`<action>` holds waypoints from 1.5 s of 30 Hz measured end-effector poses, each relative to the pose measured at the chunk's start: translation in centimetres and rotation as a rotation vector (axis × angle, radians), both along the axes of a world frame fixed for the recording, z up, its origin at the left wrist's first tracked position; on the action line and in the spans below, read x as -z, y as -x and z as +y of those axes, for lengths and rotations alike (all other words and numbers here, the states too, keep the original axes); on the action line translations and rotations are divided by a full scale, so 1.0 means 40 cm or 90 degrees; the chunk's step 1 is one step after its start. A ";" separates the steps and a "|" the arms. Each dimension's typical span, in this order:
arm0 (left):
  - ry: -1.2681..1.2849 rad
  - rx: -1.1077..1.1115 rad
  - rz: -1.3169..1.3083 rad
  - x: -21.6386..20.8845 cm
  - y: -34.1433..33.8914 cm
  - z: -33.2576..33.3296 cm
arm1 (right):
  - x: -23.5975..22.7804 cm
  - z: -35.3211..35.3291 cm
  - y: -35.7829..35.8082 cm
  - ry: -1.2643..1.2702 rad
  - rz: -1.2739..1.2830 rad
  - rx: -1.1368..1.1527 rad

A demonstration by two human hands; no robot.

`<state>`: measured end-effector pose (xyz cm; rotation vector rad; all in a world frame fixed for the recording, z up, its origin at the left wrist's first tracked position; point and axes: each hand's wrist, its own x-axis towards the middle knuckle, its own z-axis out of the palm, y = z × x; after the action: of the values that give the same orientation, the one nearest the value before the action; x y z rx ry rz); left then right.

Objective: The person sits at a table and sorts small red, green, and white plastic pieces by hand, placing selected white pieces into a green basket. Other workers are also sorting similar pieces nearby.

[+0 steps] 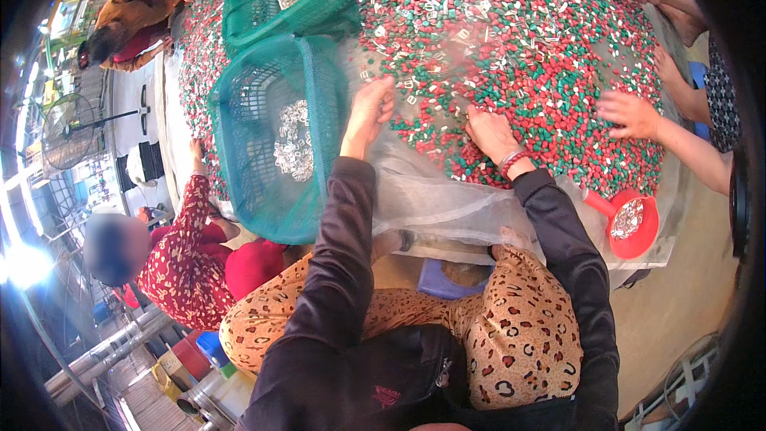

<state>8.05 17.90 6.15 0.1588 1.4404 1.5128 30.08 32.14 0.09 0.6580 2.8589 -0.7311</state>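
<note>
A wide spread of small red and green pebble-like pieces (550,96), mixed with small pale, buckle-shaped pieces (463,34), covers the sheeted work surface. My left hand (371,114) is closed above the near left edge of the spread, beside the teal basket; whatever its fingers hold is hidden. Curled over the near edge of the spread, my right hand (492,132) has its fingers bent together, and I cannot make out what is in them. A teal net-lined basket (231,140) left of my left hand contains a heap of clear buckle-shaped pieces (294,144).
A second green basket (239,8) with pale pieces stands beyond the first. A red scoop (638,239) with pale pieces lies at the near right edge. Another person's blurred hand (630,115) hovers at the right. People sit at the left, and a blue-purple stool (447,279) stands below.
</note>
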 end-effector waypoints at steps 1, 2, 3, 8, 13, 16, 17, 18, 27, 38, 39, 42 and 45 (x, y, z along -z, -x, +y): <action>0.179 0.065 0.100 0.017 0.001 0.009 | -0.003 0.005 -0.018 0.070 0.061 0.092; 0.262 0.155 0.324 0.037 -0.007 0.017 | -0.008 0.013 -0.038 0.152 0.106 0.191; 0.340 0.241 0.548 0.058 -0.017 0.021 | -0.015 0.021 -0.061 0.234 0.150 0.290; 0.461 0.333 0.891 0.138 -0.054 0.037 | -0.050 0.040 -0.116 0.266 0.082 0.350; 0.431 0.308 0.671 0.114 -0.036 0.055 | -0.037 0.016 -0.007 -0.058 0.046 -0.025; 0.261 0.168 0.277 0.057 -0.023 0.040 | -0.022 0.005 0.020 -0.103 0.057 -0.052; 0.091 0.057 0.031 0.038 -0.022 0.029 | -0.019 0.001 0.018 -0.110 0.063 -0.055; -0.024 0.011 -0.057 0.020 -0.021 0.021 | -0.017 -0.004 0.017 -0.098 0.058 -0.050; -0.431 -0.124 -0.341 -0.030 0.051 0.044 | -0.026 0.012 -0.052 -0.033 0.042 0.006; 0.454 0.343 0.797 0.077 0.080 0.004 | -0.011 0.037 -0.067 0.097 0.105 0.221; 0.485 0.339 0.838 0.094 0.070 0.001 | -0.017 0.045 -0.077 0.145 0.135 0.285; 0.533 0.329 0.911 0.143 0.055 0.004 | -0.033 0.050 -0.113 0.215 0.207 0.371; 0.495 0.373 0.956 0.176 0.065 0.008 | -0.034 0.043 -0.116 0.179 0.221 0.222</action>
<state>5.44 18.20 -0.89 1.2758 2.6385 0.0559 34.71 33.88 1.44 1.0928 2.8739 -1.3927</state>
